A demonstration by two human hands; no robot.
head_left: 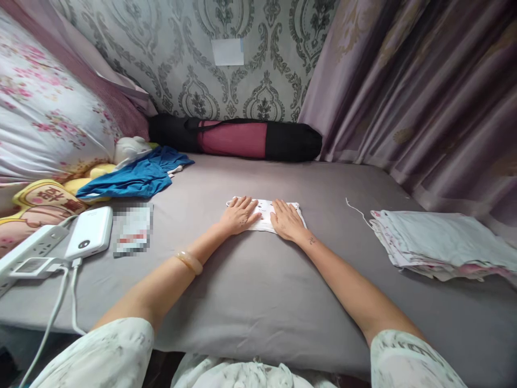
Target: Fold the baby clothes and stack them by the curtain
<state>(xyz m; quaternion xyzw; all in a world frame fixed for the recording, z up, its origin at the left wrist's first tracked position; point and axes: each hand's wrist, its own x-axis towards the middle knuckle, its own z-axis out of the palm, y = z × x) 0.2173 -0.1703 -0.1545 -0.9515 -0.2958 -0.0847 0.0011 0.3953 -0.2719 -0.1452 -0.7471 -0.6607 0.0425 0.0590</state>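
From the head camera, I see the left hand (241, 215) and right hand (287, 220) laid flat on a white printed cloth (264, 212) midway across a grey sheet (258, 291).
Each grip is unclenched, palm down, fingers extended over the cloth, whose long axis runs left to right. I find a black-and-red bag (234, 139) along the patterned wall (266, 59), a purple curtain (404, 81) and a folded stack (440, 237) at right.

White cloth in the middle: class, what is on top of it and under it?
The left hand and right hand rest on the cloth, palms down. It lies on the grey sheet; the patch directly beneath it, and the cloth under the hands, cannot be seen.
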